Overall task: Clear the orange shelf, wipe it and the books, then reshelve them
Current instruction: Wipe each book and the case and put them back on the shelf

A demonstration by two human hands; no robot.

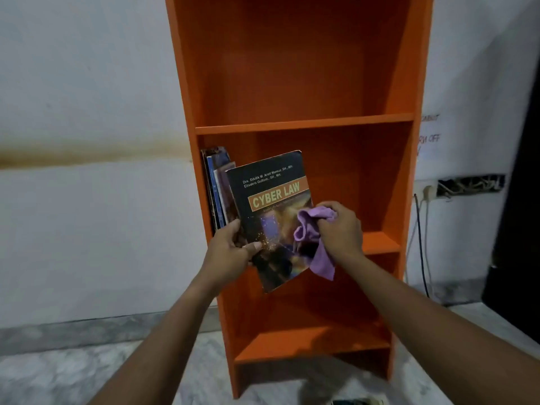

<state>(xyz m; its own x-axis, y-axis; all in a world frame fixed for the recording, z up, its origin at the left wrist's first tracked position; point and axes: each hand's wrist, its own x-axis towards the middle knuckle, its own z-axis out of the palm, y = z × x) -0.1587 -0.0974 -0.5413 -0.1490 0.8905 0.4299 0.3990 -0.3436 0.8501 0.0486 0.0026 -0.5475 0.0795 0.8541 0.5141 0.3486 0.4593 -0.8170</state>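
Observation:
A tall orange shelf [304,124] stands against the white wall. In front of its middle compartment I hold a black book titled CYBER LAW [270,200], cover facing me and tilted. My left hand [230,249] grips the book's lower left edge. My right hand [340,229] is closed on a crumpled purple cloth [309,232], which rests against the lower right of the cover. Several books [217,182] stand upright at the left end of the middle compartment, behind the held book.
The top and lower compartments hold nothing. A wall socket with plugs and hanging cables [423,229] is right of the shelf. A dark door edge [520,200] is at far right. The marble floor [87,375] spreads below; a dark object [356,401] lies at the bottom edge.

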